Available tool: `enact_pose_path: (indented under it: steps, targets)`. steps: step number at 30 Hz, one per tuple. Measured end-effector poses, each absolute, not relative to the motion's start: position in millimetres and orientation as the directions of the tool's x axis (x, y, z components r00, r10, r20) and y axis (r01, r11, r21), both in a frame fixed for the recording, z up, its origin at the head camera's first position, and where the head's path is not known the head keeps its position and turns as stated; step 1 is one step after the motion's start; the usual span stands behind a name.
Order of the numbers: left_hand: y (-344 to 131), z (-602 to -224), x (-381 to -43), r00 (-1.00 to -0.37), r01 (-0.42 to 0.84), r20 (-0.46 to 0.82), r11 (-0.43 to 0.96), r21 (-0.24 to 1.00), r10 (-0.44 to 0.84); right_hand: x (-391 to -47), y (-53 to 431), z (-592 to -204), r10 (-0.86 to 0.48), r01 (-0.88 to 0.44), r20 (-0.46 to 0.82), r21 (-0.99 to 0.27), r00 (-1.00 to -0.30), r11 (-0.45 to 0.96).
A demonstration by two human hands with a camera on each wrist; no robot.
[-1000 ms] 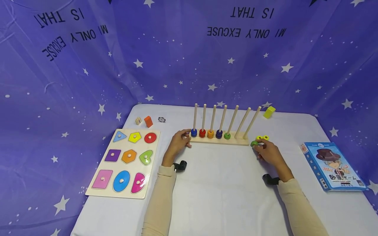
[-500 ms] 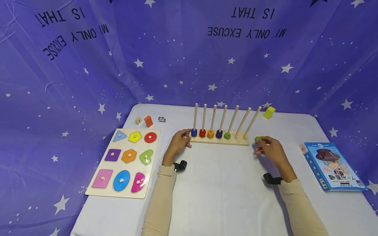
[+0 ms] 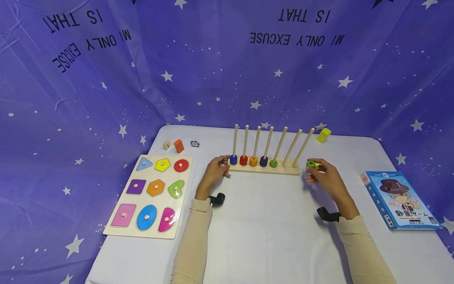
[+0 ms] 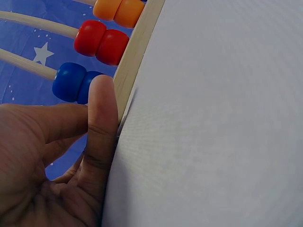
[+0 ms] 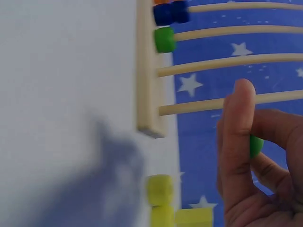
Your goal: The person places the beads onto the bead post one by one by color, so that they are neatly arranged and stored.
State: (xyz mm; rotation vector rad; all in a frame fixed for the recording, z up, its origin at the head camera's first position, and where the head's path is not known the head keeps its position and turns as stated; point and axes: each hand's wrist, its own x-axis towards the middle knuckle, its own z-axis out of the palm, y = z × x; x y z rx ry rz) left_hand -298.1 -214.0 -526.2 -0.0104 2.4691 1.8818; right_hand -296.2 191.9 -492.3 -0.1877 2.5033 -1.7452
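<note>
A wooden bead stand with several upright pegs sits at mid-table. From the left, its pegs bear pairs of blue, red, orange and dark blue beads, then one green bead; the two rightmost pegs are bare. My left hand grips the left end of the stand's base between thumb and fingers. Just off the right end, my right hand pinches a loose green bead, its hole facing up. In the right wrist view the fingers mostly hide this bead.
Two yellow beads lie beyond my right hand, with a yellow block farther back. A shape puzzle board lies left; an orange block, a small striped block and a round chip stand behind it. A blue game box lies right.
My right hand has lifted the green bead from beside the stand's right end, moved it slightly right and turned its hole upward. The left hand keeps its grip in place.
</note>
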Motion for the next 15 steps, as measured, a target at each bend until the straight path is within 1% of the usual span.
enact_pose_path:
  steps: [4, 7, 11, 15]
  targets:
    - [-213.5, -526.3, -297.5, -0.999, -0.032, -0.038, 0.27, 0.962, 0.017, -293.9, 187.0, -467.3, -0.116, -0.046, 0.007, -0.941, -0.993, 0.336]
    - [-213.6, -525.7, -296.9, -0.999, -0.033, -0.039, 0.281, 0.959, 0.015, -290.5, 179.0, -437.9, -0.091, -0.049, 0.018, -0.935, -0.996, 0.352]
    - [-213.6, -525.1, -296.7, -0.999, -0.034, -0.039, 0.281, 0.959, 0.012, -284.5, 165.6, -397.3, -0.108, -0.116, 0.08, -0.914, -0.991, 0.388]
    - [-213.4, -525.5, -297.9, -0.999, -0.028, -0.034, 0.259, 0.965, 0.017, -289.4, 154.1, -372.8, -0.145, -0.2, 0.157, -0.914, -0.977, 0.354]
